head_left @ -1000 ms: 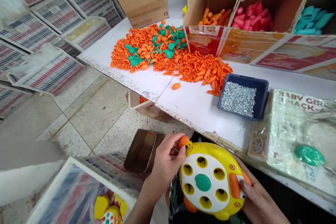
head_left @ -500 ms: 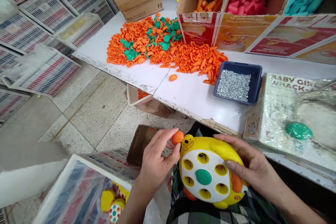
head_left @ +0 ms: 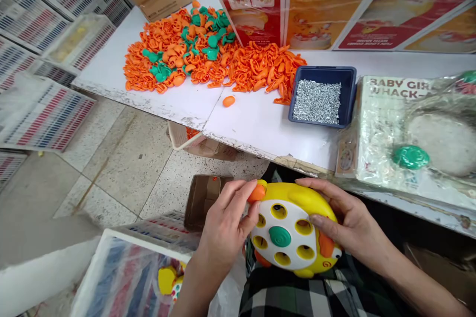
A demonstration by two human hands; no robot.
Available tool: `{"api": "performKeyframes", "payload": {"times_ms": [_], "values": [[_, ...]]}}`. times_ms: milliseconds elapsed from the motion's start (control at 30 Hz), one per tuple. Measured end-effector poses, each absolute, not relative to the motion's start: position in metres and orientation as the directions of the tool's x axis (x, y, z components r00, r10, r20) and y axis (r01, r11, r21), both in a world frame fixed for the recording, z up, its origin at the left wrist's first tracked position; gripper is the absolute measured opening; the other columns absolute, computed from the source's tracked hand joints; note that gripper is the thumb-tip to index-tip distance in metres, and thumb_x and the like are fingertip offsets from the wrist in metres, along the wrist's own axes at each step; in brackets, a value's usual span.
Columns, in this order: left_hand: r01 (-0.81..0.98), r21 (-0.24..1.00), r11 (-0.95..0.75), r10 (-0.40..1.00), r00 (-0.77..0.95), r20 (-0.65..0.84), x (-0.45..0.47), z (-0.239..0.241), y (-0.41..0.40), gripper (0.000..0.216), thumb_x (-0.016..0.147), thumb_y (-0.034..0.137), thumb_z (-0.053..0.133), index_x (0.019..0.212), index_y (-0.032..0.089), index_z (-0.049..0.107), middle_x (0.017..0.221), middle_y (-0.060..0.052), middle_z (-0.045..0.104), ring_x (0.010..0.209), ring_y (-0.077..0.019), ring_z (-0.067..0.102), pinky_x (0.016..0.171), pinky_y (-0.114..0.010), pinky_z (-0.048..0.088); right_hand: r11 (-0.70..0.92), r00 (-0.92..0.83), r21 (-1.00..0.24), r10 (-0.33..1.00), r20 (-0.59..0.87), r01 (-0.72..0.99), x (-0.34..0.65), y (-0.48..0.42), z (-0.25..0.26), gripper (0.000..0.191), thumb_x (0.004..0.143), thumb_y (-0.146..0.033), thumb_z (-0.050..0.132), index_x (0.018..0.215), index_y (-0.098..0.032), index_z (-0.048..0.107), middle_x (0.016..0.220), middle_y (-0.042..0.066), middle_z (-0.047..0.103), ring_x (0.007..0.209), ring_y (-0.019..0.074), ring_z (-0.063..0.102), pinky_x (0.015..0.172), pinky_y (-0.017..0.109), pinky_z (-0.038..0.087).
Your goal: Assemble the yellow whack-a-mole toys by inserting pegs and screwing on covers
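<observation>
My left hand [head_left: 225, 223] pinches a small orange plastic piece [head_left: 258, 192] against the top corner of a yellow toy [head_left: 320, 203]. The toy has a white face [head_left: 286, 223] with several round holes and a green centre button [head_left: 279, 236]. My right hand [head_left: 347, 220] wraps around the toy's right side, with its fingers across the yellow shell. The toy rests low, over my checked clothing [head_left: 297, 297]. Its underside is hidden.
On the white table [head_left: 256, 129] lies a heap of orange and green plastic parts [head_left: 208, 59], beside a blue tray of screws [head_left: 318, 101]. Cardboard bins, a bagged toy package [head_left: 412, 129], and a white crate [head_left: 130, 240] stand nearby.
The orange piece has moved from beside the toy's top corner onto it. My right hand has shifted slightly on the shell, and the whole scene has slid left and up as my head moved.
</observation>
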State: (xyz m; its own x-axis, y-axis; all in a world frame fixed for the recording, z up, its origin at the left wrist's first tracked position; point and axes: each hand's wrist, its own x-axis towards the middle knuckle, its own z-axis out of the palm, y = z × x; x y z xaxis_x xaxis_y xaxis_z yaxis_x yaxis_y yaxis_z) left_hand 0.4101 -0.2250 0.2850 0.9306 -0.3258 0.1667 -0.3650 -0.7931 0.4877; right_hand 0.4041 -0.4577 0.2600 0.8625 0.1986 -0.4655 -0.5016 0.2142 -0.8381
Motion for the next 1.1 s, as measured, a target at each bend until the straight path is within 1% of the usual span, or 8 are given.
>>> {"api": "performKeyframes", "payload": {"times_ms": [100,167,333,533,767,933,1000,1100], "values": [[-0.348,0.516,-0.783,-0.311,0.937,0.16,0.412,0.285,-0.226,0.033,0.096,0.019,0.054,0.129,0.024,0.054,0.113,-0.007,0.06,0.102,-0.0173,0.064,0.093,-0.026,0.054,0.244,0.858,-0.824,0.197,-0.474,-0.512,0.405,-0.458,0.259,0.049,0.072,-0.03,0.081,0.119,-0.025,0.069,0.116,0.007,0.071,0.095,0.026,0.07,0.079,0.031,0.059],[-0.331,0.545,-0.77,-0.296,0.943,0.153,0.414,0.284,-0.226,0.031,0.096,0.019,0.055,0.127,0.024,0.055,0.112,-0.006,0.061,0.104,-0.0172,0.063,0.096,-0.027,0.052,0.255,0.856,-0.819,0.205,-0.475,-0.515,0.404,-0.458,0.257,0.048,0.075,-0.032,0.079,0.121,-0.024,0.067,0.118,0.007,0.071,0.096,0.0253,0.07,0.079,0.031,0.059],[-0.309,0.635,-0.709,-0.293,0.947,0.133,0.424,0.277,-0.222,0.028,0.094,0.017,0.058,0.122,0.022,0.059,0.112,-0.006,0.062,0.104,-0.0171,0.061,0.095,-0.029,0.052,0.259,0.874,-0.844,0.278,-0.4,-0.469,0.403,-0.459,0.248,0.048,0.084,-0.032,0.074,0.129,-0.025,0.058,0.118,0.007,0.07,0.1,0.0221,0.07,0.084,0.03,0.06],[-0.295,0.709,-0.64,-0.293,0.947,0.13,0.427,0.269,-0.214,0.028,0.093,0.019,0.06,0.12,0.021,0.061,0.111,-0.005,0.061,0.103,-0.0162,0.06,0.093,-0.029,0.05,0.27,0.89,-0.863,0.293,-0.349,-0.427,0.403,-0.458,0.242,0.043,0.087,-0.031,0.072,0.128,-0.03,0.057,0.119,0.002,0.069,0.102,0.0161,0.069,0.087,0.022,0.058],[-0.33,0.707,-0.625,-0.303,0.938,0.17,0.427,0.267,-0.209,0.031,0.09,0.016,0.063,0.12,0.021,0.063,0.111,-0.004,0.06,0.102,-0.0147,0.059,0.09,-0.026,0.049,0.296,0.877,-0.844,0.331,-0.348,-0.447,0.405,-0.456,0.243,0.043,0.088,-0.028,0.071,0.128,-0.031,0.056,0.118,0.0,0.069,0.101,0.0126,0.068,0.086,0.017,0.056],[-0.362,0.703,-0.612,-0.306,0.928,0.212,0.429,0.266,-0.207,0.029,0.088,0.016,0.065,0.117,0.02,0.065,0.108,-0.003,0.06,0.097,-0.014,0.06,0.085,-0.025,0.051,0.277,0.875,-0.854,0.346,-0.339,-0.441,0.406,-0.456,0.244,0.043,0.089,-0.028,0.071,0.129,-0.03,0.055,0.117,-0.001,0.069,0.1,0.0112,0.068,0.086,0.015,0.055],[-0.363,0.706,-0.609,-0.311,0.927,0.208,0.43,0.266,-0.207,0.029,0.088,0.015,0.065,0.117,0.02,0.066,0.106,-0.003,0.06,0.096,-0.0137,0.06,0.084,-0.025,0.051,0.274,0.869,-0.849,0.354,-0.347,-0.451,0.406,-0.456,0.244,0.044,0.089,-0.029,0.07,0.129,-0.031,0.054,0.117,-0.001,0.069,0.1,0.0112,0.068,0.086,0.016,0.055],[-0.341,0.72,-0.605,-0.33,0.93,0.163,0.431,0.267,-0.207,0.03,0.089,0.016,0.064,0.118,0.02,0.066,0.106,-0.003,0.061,0.096,-0.0137,0.06,0.084,-0.025,0.051,0.266,0.867,-0.85,0.352,-0.354,-0.455,0.406,-0.456,0.243,0.044,0.088,-0.029,0.071,0.129,-0.03,0.055,0.118,-0.001,0.069,0.1,0.0113,0.068,0.086,0.016,0.056]]}}
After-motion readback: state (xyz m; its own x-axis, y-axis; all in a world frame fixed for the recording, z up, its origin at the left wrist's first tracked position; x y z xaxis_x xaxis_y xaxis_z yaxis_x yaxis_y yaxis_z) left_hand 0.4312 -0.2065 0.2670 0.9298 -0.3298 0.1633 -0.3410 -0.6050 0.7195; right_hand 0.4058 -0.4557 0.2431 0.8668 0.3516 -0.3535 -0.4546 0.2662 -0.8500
